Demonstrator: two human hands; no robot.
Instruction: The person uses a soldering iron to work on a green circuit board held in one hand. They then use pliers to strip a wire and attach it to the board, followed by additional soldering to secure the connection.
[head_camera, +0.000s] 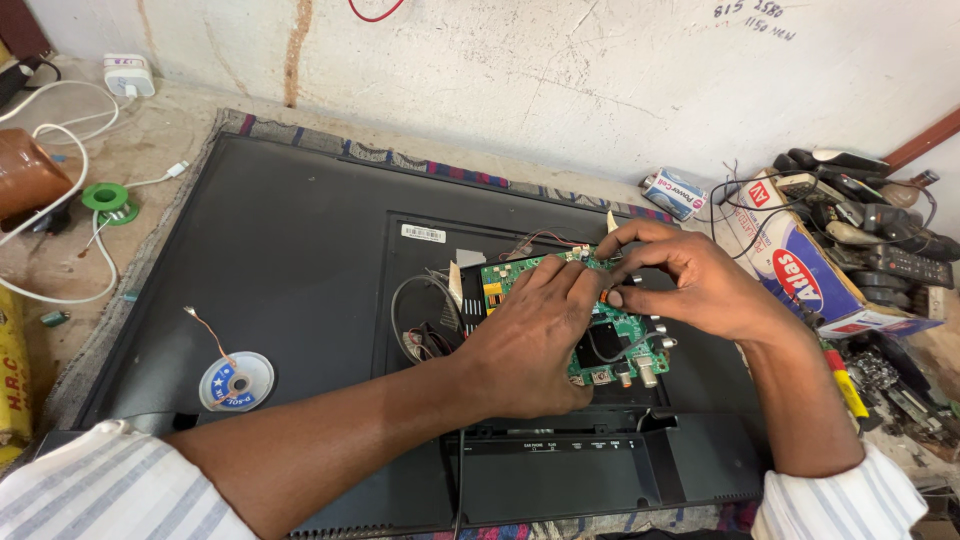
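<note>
Bending over a black flat-panel television (290, 260) lying face down, a person presses the left hand (530, 335) on its green circuit board (625, 340) while right hand (690, 280) fingertips pinch something small at the board's top edge; steady, gentle pressure seems wise.

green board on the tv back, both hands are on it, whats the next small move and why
Probably keep the left hand pressing the green circuit board flat while the right hand works its pinched fingertips at the board's upper middle. The board lies loose-wired on the television back, so it could shift.
</note>
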